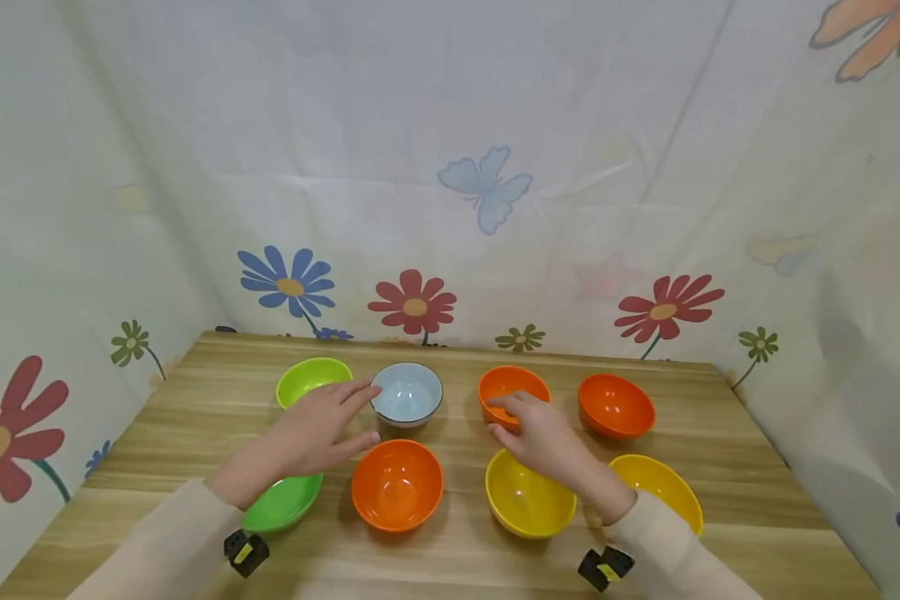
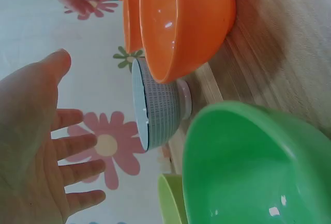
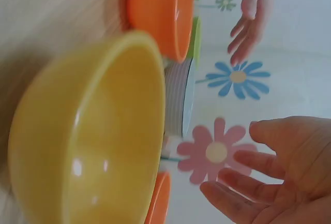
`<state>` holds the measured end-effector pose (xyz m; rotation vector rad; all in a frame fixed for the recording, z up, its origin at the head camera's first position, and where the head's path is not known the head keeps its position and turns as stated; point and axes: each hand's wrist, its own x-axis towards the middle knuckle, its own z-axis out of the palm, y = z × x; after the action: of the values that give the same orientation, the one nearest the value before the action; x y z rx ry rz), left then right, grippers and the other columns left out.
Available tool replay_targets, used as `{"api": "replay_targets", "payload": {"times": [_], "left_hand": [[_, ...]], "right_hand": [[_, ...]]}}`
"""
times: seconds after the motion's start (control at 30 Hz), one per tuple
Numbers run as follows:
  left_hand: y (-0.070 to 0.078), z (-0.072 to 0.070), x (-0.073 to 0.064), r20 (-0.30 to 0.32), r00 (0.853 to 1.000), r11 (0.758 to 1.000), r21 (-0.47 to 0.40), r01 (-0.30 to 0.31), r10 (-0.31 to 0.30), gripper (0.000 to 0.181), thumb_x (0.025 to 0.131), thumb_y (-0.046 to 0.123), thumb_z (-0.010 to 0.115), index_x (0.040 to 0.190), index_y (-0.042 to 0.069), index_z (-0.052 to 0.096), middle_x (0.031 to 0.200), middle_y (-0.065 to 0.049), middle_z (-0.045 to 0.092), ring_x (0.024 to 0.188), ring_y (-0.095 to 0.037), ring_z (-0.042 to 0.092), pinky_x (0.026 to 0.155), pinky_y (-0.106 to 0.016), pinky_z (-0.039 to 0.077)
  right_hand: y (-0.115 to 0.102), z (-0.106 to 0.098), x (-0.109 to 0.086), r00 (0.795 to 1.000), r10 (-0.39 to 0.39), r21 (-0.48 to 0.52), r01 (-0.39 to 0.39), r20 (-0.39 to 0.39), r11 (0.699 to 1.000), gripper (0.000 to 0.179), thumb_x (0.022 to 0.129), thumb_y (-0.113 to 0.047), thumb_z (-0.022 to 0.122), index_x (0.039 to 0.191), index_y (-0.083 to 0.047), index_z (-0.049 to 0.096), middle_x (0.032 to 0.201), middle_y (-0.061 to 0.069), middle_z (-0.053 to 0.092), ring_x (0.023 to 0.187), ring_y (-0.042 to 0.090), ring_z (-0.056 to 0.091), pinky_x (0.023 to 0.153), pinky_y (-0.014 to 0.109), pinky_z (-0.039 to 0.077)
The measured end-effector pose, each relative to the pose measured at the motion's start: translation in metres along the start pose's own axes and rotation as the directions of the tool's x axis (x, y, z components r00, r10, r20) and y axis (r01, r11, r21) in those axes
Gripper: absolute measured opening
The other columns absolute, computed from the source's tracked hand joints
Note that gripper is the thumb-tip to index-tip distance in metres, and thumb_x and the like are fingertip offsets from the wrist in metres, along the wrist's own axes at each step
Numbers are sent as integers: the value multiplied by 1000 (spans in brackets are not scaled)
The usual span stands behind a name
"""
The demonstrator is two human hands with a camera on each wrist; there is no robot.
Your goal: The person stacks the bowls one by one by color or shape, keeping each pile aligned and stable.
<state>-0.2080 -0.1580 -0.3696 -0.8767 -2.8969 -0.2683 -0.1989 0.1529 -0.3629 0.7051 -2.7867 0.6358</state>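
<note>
Cream covers the left sleeve (image 1: 165, 546), with a black wrist device (image 1: 246, 552) just below its cuff. Beyond the left grip (image 1: 318, 429), a person's bare hand, stands a lime bowl (image 1: 311, 377), its near edge hidden by the knuckles. Under that grip's wrist, partly covered, sits a green bowl (image 1: 285, 504). The left grip is wide: thumb apart, fingers extended, holding nothing, clear of the bowls in the wrist view. At its fingertips, as the head view has it, is a pale blue bowl (image 1: 407, 396) with a dark rim and a finely patterned outside; nearer than the thumb rests an orange bowl (image 1: 397, 486).

Further right, a second orange bowl (image 1: 510, 379) stands just beyond the right grip (image 1: 536, 429), whose fingers overlap its near side. This grip is loosely wide, fingers slightly bent, holding nothing. Below its thumb is a deep yellow bowl (image 1: 531, 504). Right of the right grip, and farther away than its wrist, stands a red-orange bowl (image 1: 617, 407); beside its wrist, a golden bowl (image 1: 663, 482) is partly hidden by the sleeve. All eight stand upright on the wood-grained worktop (image 1: 461, 554).
</note>
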Motion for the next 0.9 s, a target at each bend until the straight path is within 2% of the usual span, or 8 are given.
{"api": "replay_targets", "payload": {"times": [0.1, 0.27, 0.53, 0.63, 0.73, 0.9], "left_hand": [[-5, -2, -8, -9, 1000, 1000, -14, 7, -7, 64, 87, 52, 53, 139, 16, 41, 142, -8, 41, 125, -31, 42, 102, -49, 37], [-16, -2, -23, -40, 999, 999, -38, 6, -7, 61, 89, 56, 47, 134, 14, 48, 136, -8, 48, 121, -30, 47, 100, -49, 39], [-30, 1, -45, -20, 996, 993, -81, 89, -91, 64, 89, 60, 42, 127, 11, 54, 128, -10, 54, 115, -31, 52, 94, -49, 45], [-36, 3, -52, -46, 993, 991, -83, 101, -105, 58, 89, 55, 47, 126, 11, 54, 127, -11, 55, 113, -31, 53, 92, -49, 46], [-42, 3, -57, -69, 991, 990, -91, 112, -118, 47, 90, 43, 55, 125, 11, 55, 125, -11, 56, 112, -31, 55, 89, -49, 48], [-52, 3, -63, -74, 985, 982, -122, 145, -154, 39, 88, 29, 62, 121, 9, 58, 122, -14, 58, 106, -32, 59, 82, -49, 51]], "right_hand": [[-10, 4, -1, 1000, -22, 39, 21, 22, 999, 32, 82, -13, 68, 112, -3, 64, 105, 10, 65, 88, 20, 61, 75, 31, 54], [-24, 9, -4, 995, -7, 109, -4, 103, 994, 33, 83, -10, 66, 115, -4, 62, 111, 9, 64, 89, 20, 64, 74, 31, 55], [-29, 23, -3, 990, 13, 174, -38, 139, 984, 30, 84, -10, 65, 113, -2, 62, 111, 12, 65, 84, 20, 67, 71, 31, 56], [-30, 28, -2, 987, 16, 204, -49, 157, 978, 31, 84, -8, 64, 114, 0, 61, 111, 15, 64, 84, 22, 67, 70, 31, 56], [-32, 33, 0, 983, 26, 228, -68, 182, 971, 32, 86, -8, 62, 117, 1, 59, 111, 16, 64, 85, 23, 67, 70, 30, 56], [-39, 41, 0, 974, 59, 261, -116, 218, 958, 33, 89, -9, 57, 121, 3, 56, 112, 19, 63, 88, 25, 67, 70, 32, 56]]}}
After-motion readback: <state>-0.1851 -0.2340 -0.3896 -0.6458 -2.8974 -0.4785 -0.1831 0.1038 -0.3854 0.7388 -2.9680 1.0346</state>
